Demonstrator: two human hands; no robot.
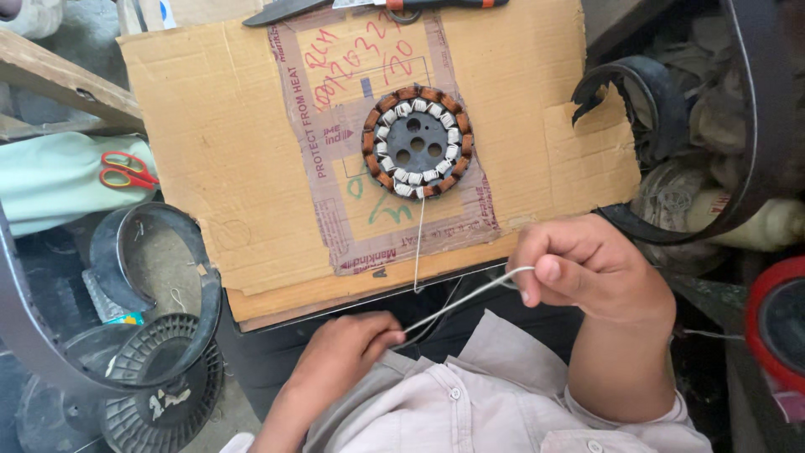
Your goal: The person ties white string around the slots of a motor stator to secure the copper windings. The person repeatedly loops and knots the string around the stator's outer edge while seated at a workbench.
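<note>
Stator (417, 141): copper-brown windings ringed with white sleeves, dark grey core. Cardboard (226, 151): tan, marked in red ink. Scissors (126, 170) at 9 o'clock: red-orange handles. White cord (470, 295) is noted.

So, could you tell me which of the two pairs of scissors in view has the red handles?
The red-handled scissors lie at the left on the pale green cloth, clear of the cardboard. The other scissors, at the top edge, have orange and black handles.

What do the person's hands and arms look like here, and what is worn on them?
Both hands, left and right, are bare: no gloves, rings or watch visible. The forearms are uncovered; the light beige buttoned shirt has its sleeves rolled up, a cuff showing near the right elbow.
</note>
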